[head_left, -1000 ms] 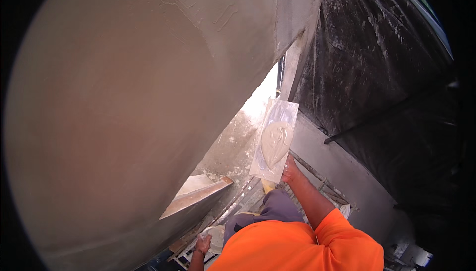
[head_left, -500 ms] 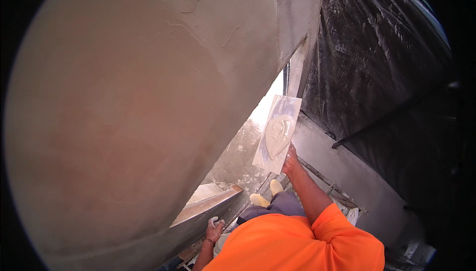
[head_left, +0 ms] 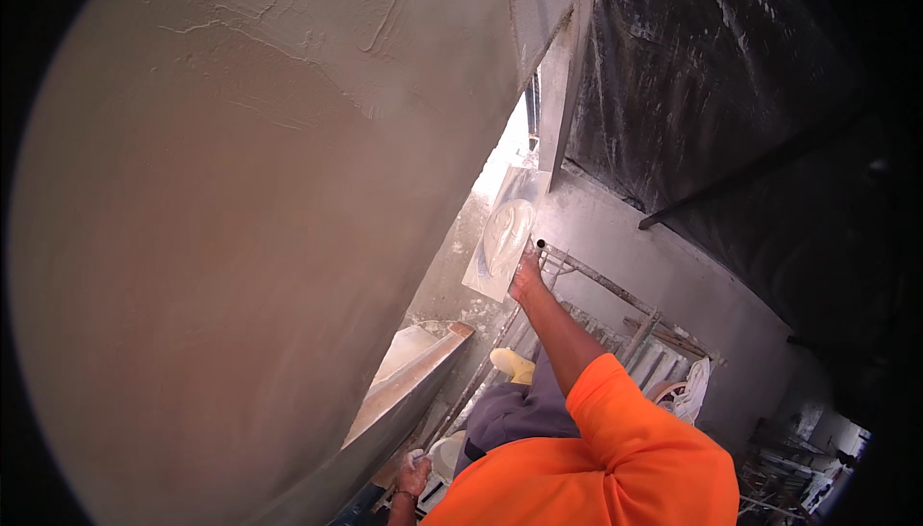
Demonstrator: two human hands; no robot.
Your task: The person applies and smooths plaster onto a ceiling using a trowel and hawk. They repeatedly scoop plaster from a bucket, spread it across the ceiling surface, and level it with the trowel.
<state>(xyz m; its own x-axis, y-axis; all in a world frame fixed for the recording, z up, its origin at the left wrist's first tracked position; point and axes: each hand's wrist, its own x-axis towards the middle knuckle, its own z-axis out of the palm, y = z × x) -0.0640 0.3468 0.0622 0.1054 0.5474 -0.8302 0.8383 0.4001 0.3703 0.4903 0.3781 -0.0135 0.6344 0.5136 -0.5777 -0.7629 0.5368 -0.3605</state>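
Observation:
My right hand (head_left: pixel 526 274), at the end of my outstretched arm, grips a flat rectangular metal trowel (head_left: pixel 524 185) with a smooth oval mound of pale plaster (head_left: pixel 504 236) on its upward face. The trowel is beside the edge of a large grey plastered surface (head_left: pixel 240 199), with a light opening behind it; I cannot tell if they touch. Low by my left hip, my left hand (head_left: pixel 413 478) is closed round something whitish that I cannot make out, beside a pale bucket (head_left: pixel 445 451).
Scaffold tubes (head_left: pixel 606 286) stand below my right arm above a slatted deck, where my yellow boot (head_left: pixel 514 364) shows. Dark plastic sheeting (head_left: pixel 711 93) hangs at the right. A narrow grey post (head_left: pixel 562 112) is ahead, and a wooden-edged ledge (head_left: pixel 413 391) lies below the plastered surface.
My right arm has reached farther forward, carrying the trowel up and slightly left in the view. More scaffold shows on the right. My left hand has shifted a little right.

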